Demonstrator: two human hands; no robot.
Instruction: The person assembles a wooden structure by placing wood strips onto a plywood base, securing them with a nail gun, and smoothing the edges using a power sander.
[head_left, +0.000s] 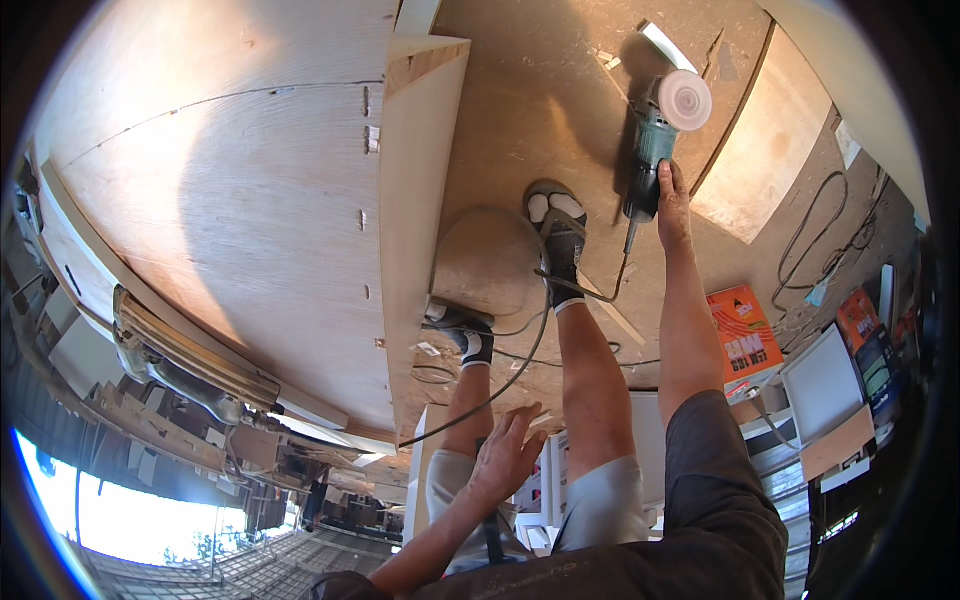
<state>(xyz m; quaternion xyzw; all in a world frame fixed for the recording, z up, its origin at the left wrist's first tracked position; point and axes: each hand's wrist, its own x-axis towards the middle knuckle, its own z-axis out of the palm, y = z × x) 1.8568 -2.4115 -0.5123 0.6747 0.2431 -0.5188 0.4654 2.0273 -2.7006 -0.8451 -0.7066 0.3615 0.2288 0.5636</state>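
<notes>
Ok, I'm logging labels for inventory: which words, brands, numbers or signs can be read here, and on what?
I won't copy printed wording; here's where it stands.
Large orange box: big white lettering, partly readable.
Smaller orange box and dark package: print too small to read.
Dark shirt: faint lettering, too blurred.
Angle grinder: any marking is too small to read.

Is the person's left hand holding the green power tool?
No, the right hand holds the green power tool, while the left hand is away from it.
</notes>
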